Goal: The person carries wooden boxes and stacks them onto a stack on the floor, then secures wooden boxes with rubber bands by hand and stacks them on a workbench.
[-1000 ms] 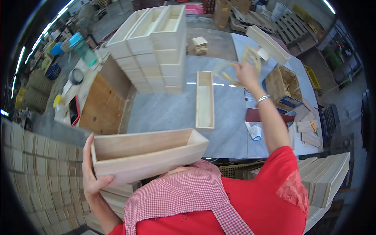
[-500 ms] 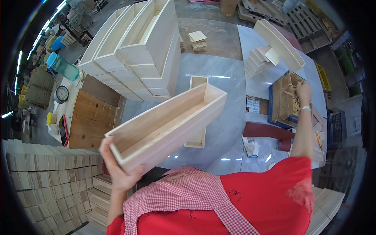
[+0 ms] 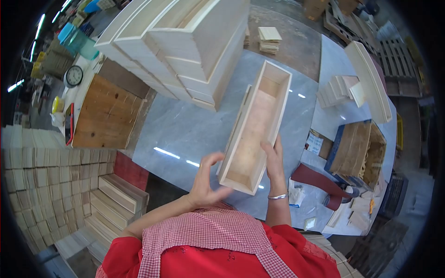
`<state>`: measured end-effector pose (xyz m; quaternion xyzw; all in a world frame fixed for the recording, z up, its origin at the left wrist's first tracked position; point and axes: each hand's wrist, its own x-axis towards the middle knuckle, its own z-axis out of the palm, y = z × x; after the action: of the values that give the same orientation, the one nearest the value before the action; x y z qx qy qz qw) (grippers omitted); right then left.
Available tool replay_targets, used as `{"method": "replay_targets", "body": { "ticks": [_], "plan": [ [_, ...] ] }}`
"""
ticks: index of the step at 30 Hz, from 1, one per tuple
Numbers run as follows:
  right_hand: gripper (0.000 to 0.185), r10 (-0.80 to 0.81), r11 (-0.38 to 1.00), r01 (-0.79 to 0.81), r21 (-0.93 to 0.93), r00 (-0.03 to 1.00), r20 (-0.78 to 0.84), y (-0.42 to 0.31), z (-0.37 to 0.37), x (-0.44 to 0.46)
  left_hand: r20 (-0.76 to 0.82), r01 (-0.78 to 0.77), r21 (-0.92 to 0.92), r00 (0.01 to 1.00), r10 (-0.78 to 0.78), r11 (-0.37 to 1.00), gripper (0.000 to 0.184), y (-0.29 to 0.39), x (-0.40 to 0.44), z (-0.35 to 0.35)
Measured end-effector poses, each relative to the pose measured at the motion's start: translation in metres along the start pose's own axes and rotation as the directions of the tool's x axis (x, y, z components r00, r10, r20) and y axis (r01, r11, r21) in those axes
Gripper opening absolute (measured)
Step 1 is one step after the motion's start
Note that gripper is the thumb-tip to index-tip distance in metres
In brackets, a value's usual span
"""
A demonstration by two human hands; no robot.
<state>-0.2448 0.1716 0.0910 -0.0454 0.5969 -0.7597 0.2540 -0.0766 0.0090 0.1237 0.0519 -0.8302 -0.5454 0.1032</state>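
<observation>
A long open-topped wooden box (image 3: 259, 116) is in front of me, slanting from lower left to upper right above the grey table. My right hand (image 3: 274, 162) grips its right wall, thumb over the rim and fingers outside. Beside the near left corner, my left hand (image 3: 206, 183) has its thumb and fingers spread, holding nothing; whether a fingertip touches the box I cannot tell. Partly hidden beneath the box, another wooden piece (image 3: 244, 99) shows along its left side.
Tall stacked wooden boxes (image 3: 185, 60) stand at the back left. On the right are a carton (image 3: 352, 148) with rope-like strips, a dark red strip (image 3: 320, 180), fanned wooden boards (image 3: 336, 90) and a long wooden piece (image 3: 368, 78). A clock (image 3: 73, 76) sits far left.
My right hand has left the carton and come to the box's right wall. The box has turned more lengthwise. My left hand has let go of its end and opened. The view has shifted.
</observation>
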Motion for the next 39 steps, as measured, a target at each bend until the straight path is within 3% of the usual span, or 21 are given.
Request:
{"method": "replay_targets", "body": {
  "ticks": [2, 3, 6, 9, 15, 27, 30, 33, 34, 35, 36, 37, 38, 39],
  "plan": [
    [0.069, -0.059, 0.981, 0.055, -0.184, 0.998, -0.019, 0.019, 0.0, -0.007, -0.009, 0.384, -0.187, 0.92, -0.393, 0.904, 0.101, -0.018, 0.018, -0.001],
    [0.072, -0.092, 0.957, 0.082, -0.28, 0.996, -0.02, 0.03, -0.003, -0.008, 0.056, 0.509, -0.246, 0.857, -0.512, 0.825, 0.104, -0.032, 0.025, 0.0],
    [0.076, -0.098, 0.922, 0.082, -0.379, 0.995, -0.021, 0.06, -0.003, -0.007, 0.291, 0.666, -0.179, 0.739, -0.608, 0.724, 0.102, -0.061, 0.04, 0.006],
    [0.072, -0.097, 0.946, 0.081, -0.315, 0.995, -0.034, 0.067, -0.001, -0.003, 0.38, 0.68, -0.19, 0.716, -0.586, 0.708, 0.1, -0.062, 0.05, 0.012],
    [0.063, 0.038, 0.968, -0.035, -0.249, 0.999, 0.005, 0.056, 0.002, 0.007, 0.311, 0.549, -0.163, 0.817, -0.485, 0.82, 0.084, -0.089, 0.05, 0.037],
    [0.055, 0.1, 0.902, -0.13, -0.411, 0.991, -0.093, 0.049, 0.012, 0.006, 0.27, 0.492, -0.107, 0.851, -0.451, 0.864, 0.076, -0.093, 0.062, 0.034],
    [0.054, 0.094, 0.897, -0.12, -0.426, 0.992, -0.081, 0.052, 0.011, 0.005, 0.308, 0.565, -0.163, 0.808, -0.503, 0.809, 0.075, -0.078, 0.065, 0.023],
    [0.047, 0.118, 0.846, -0.165, -0.507, 0.985, -0.125, 0.057, 0.002, 0.005, 0.248, 0.506, -0.195, 0.854, -0.457, 0.84, 0.077, -0.102, 0.058, 0.041],
    [0.044, 0.072, 0.729, -0.141, -0.669, 0.989, -0.13, 0.071, -0.024, 0.005, 0.29, 0.484, -0.273, 0.865, -0.409, 0.831, 0.079, -0.1, 0.06, 0.042],
    [0.042, 0.043, 0.596, -0.096, -0.798, 0.995, -0.087, 0.085, -0.051, 0.008, 0.297, 0.476, -0.34, 0.873, -0.387, 0.811, 0.081, -0.097, 0.06, 0.04],
    [0.042, 0.04, 0.509, 0.057, -0.859, 0.995, 0.09, 0.081, -0.052, 0.017, 0.209, 0.482, -0.335, 0.876, -0.435, 0.809, 0.082, -0.108, 0.055, 0.064],
    [0.046, 0.038, 0.47, 0.127, -0.873, 0.986, 0.164, 0.118, -0.121, 0.048, 0.147, 0.405, -0.376, 0.914, -0.378, 0.833, 0.081, -0.127, 0.05, 0.089],
    [0.049, 0.234, 0.655, -0.208, -0.726, 0.97, -0.067, 0.085, -0.062, 0.029, 0.141, 0.302, -0.324, 0.953, -0.27, 0.896, 0.082, -0.137, 0.055, 0.091],
    [0.051, 0.147, 0.62, -0.121, -0.775, 0.988, -0.037, 0.094, -0.083, 0.033, 0.263, 0.345, -0.359, 0.929, -0.261, 0.867, 0.084, -0.136, 0.06, 0.078]
  ]
}}
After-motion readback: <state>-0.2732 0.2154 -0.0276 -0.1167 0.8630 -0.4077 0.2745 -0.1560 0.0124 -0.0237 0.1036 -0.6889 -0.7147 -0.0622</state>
